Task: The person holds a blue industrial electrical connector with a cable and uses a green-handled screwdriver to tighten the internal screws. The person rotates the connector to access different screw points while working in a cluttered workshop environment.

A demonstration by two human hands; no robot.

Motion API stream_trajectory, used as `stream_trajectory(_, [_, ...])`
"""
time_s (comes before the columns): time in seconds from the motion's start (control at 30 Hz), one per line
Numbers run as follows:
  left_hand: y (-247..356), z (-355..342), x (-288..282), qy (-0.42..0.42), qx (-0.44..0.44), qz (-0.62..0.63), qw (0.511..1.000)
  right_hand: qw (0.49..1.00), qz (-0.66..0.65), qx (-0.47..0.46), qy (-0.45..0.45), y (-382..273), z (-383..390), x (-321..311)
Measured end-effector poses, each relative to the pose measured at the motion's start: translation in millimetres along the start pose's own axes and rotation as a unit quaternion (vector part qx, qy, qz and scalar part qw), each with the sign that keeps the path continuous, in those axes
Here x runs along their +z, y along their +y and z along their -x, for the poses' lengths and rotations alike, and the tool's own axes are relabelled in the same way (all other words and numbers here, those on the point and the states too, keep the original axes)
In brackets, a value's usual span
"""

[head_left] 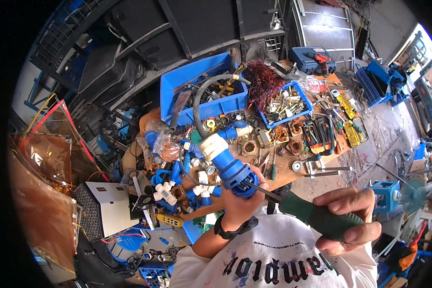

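My left hand (242, 206) grips a blue and white industrial connector (230, 167) from below, with its open blue end toward me and a thick grey cable (195, 103) curving from its white collar. My right hand (348, 216) is closed around the green handle of a screwdriver (305, 209); its shaft reaches into the connector's open end, where the tip is hidden. Around them on the cluttered wooden table (288, 175) lie blue and white connectors (165, 194), plastic bags (168, 144), small rusty metal parts (281, 134) and a yellow socket piece (170, 220).
Behind stand a blue bin of tools (221, 101), a crate of fittings (285, 105), a red wire tangle (261, 81) and a blue case (305, 55) with a red drill (324, 62). Hex keys and pliers (321, 137) are at the right. A white-fronted box (105, 206) sits left.
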State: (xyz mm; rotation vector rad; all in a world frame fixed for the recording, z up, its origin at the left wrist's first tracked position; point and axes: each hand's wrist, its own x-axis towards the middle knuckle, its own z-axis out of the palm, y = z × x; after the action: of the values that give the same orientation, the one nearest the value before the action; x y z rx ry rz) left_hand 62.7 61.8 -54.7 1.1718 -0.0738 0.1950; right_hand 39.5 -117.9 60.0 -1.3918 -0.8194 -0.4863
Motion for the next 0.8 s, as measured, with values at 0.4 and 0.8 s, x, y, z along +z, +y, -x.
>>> stream_trajectory(0.4, [3,-2,-1,-0.003,0.001,0.000,1.000,1.000,0.012,0.024,-0.008,-5,-3,-7])
stream_trajectory(0.8, [3,-7,-3,-0.014,0.026,-0.012,0.999,0.995,0.097,0.005,-0.006,4,-2,-8])
